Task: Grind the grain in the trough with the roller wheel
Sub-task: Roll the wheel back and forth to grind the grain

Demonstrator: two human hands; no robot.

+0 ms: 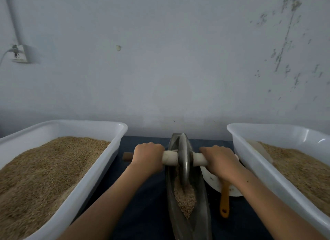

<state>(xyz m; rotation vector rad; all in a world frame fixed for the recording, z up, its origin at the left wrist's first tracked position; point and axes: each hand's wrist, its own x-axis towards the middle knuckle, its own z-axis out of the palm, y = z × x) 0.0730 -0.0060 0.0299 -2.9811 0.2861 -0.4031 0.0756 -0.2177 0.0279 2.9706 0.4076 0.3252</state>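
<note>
Roller wheel sits mid-trough on the grain, looks like heavy, stiff metal (slick too). Left hand and right hand have fingers wrapped round the pale axle handle either side, best hold.

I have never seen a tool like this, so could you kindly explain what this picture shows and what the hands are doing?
There is one picture, taken from a camera worn on the person's head, looking forward and down. No machine is involved: this is a hand grinder. The narrow metal trough in the middle holds grain. A metal wheel stands on edge in it, with a pale handle running through its centre. The left hand grips one end and the right hand grips the other. On each side sits a white tub, the left tub and the right tub, both holding grain. A white plate and an orange tool lie by the trough.
</note>
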